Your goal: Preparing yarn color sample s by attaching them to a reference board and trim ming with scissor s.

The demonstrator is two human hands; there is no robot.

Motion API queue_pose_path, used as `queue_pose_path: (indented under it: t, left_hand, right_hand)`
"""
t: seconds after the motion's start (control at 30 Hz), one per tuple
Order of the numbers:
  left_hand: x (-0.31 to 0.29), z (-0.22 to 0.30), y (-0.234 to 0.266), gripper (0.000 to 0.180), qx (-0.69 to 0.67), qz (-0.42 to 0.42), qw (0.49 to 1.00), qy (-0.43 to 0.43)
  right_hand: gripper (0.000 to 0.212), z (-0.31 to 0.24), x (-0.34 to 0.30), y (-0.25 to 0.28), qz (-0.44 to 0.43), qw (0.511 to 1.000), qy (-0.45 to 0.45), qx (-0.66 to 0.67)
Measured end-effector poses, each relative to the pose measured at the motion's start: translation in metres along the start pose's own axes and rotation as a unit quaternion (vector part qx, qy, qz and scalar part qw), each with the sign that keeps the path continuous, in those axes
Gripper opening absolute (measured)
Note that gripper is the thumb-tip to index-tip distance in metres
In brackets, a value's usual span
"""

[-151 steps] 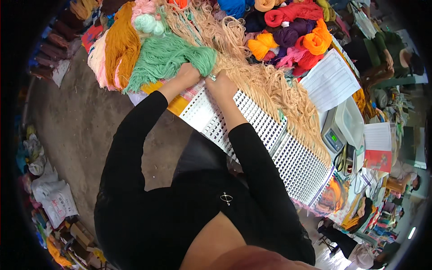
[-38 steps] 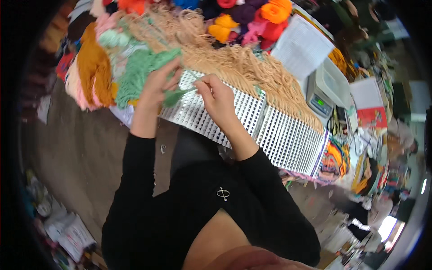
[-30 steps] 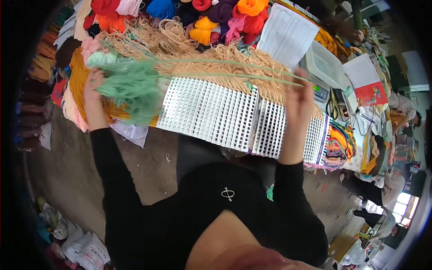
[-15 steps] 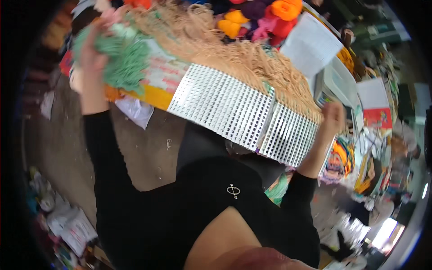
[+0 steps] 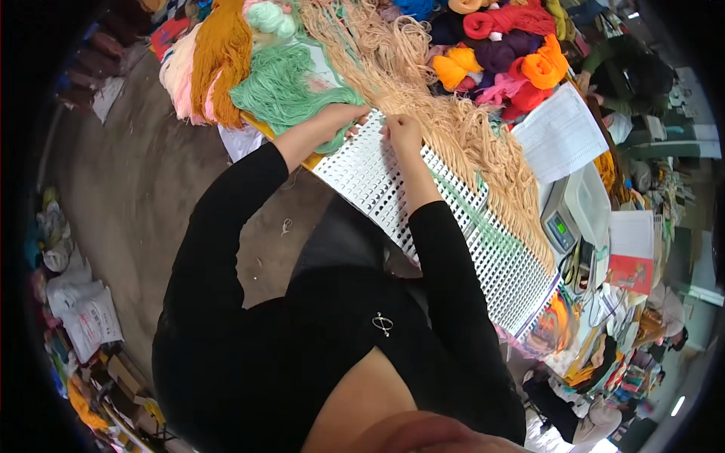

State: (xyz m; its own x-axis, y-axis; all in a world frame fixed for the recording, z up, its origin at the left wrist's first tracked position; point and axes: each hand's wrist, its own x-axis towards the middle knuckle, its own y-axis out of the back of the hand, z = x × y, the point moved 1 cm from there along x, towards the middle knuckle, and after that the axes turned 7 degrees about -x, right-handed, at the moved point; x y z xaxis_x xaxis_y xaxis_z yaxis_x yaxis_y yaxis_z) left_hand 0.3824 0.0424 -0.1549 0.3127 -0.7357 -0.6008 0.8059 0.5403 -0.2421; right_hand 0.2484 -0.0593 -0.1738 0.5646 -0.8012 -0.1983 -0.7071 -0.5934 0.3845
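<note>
On the cluttered yarn table [image 5: 563, 136], green yarn [image 5: 283, 90] is pinched by left hand [image 5: 341, 118] and right hand [image 5: 402, 132] at the white mesh canvas [image 5: 445, 226], where strands could be snagged or tangled.

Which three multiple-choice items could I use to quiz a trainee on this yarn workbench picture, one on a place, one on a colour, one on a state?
1. Where is the left hand?
A. On the green yarn at the top edge of the white grid
B. On the scale
C. In the lap

2. What colour are the long strands along the grid's far edge?
A. Blue
B. Peach-tan
C. Black

3. How is the right hand?
A. Flat and open on the floor
B. Raised in the air
C. Fingers pinched together at the grid's top edge

Answers:
1 A: the hand rests where the green bundle meets the grid.
2 B: the fringe is pale peach-tan.
3 C: the fingertips are bunched together down on the grid, though what they pinch is too small to tell.
</note>
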Motion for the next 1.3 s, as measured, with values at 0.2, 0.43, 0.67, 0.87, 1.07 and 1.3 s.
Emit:
queue_pose_path:
  t: [0.2, 0.43, 0.67, 0.87, 1.07, 1.3]
  left_hand:
    - [0.022, 0.000, 0.000, 0.029, 0.051, 0.027, 0.996, -0.063]
    - [0.029, 0.012, -0.015, 0.029, 0.166, -0.007, 0.985, -0.036]
    - [0.028, 0.026, 0.011, 0.014, 0.140, -0.015, 0.988, -0.070]
    - [-0.005, 0.095, 0.068, 0.021, -0.374, -0.294, 0.879, 0.024]
    - [0.009, 0.038, 0.009, 0.010, 0.205, -0.104, 0.973, 0.010]
    - [0.023, 0.084, 0.078, 0.009, 0.056, -0.097, 0.970, -0.216]
  right_hand:
    - [0.022, -0.010, 0.000, -0.011, 0.026, 0.998, -0.049, 0.020]
    - [0.020, -0.015, 0.001, -0.006, 0.004, 0.993, -0.069, 0.092]
    - [0.018, -0.011, 0.001, -0.001, -0.066, 0.998, -0.024, 0.006]
    - [0.016, -0.002, 0.004, -0.002, -0.039, 0.999, -0.003, 0.020]
    - [0.015, 0.002, 0.006, 0.003, -0.110, 0.974, -0.053, 0.193]
    - [0.013, 0.012, 0.010, -0.005, -0.099, 0.995, -0.002, 0.029]
